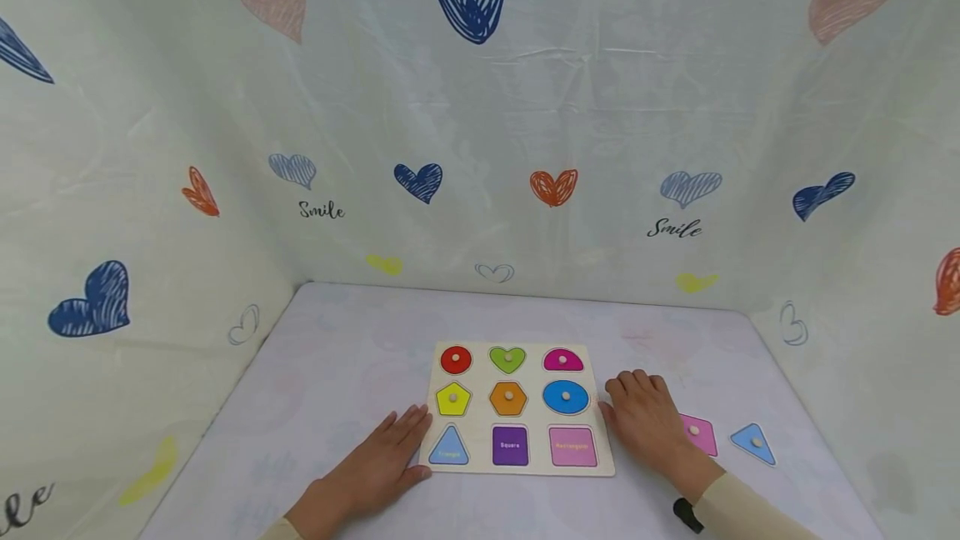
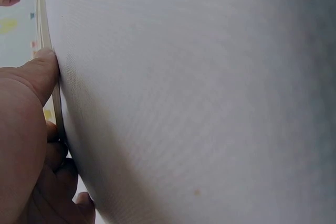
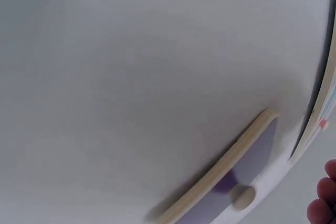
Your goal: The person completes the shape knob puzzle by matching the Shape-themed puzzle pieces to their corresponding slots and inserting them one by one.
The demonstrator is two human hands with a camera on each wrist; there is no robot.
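A wooden shape puzzle board (image 1: 480, 419) lies on the table. Knobbed pieces sit in its upper two rows; the bottom row shows a blue triangle, a purple square and a pink rectangle with printed words. My left hand (image 1: 380, 461) rests beside the board's left edge, fingers extended and thumb at the lower corner. Close by the right edge, my right hand (image 1: 648, 419) is raised with loosely bent fingers. Below its fingertips (image 3: 321, 211) in the right wrist view lies a purple knobbed piece (image 3: 252, 153), hidden by that hand in the head view.
To the right of my right hand lie a pink knobbed piece (image 1: 702, 436), partly covered by the hand, and a blue triangle piece (image 1: 754, 445). Behind the white table (image 1: 360, 332) hangs a curtain (image 1: 600, 107) printed with hearts, which also runs along both sides.
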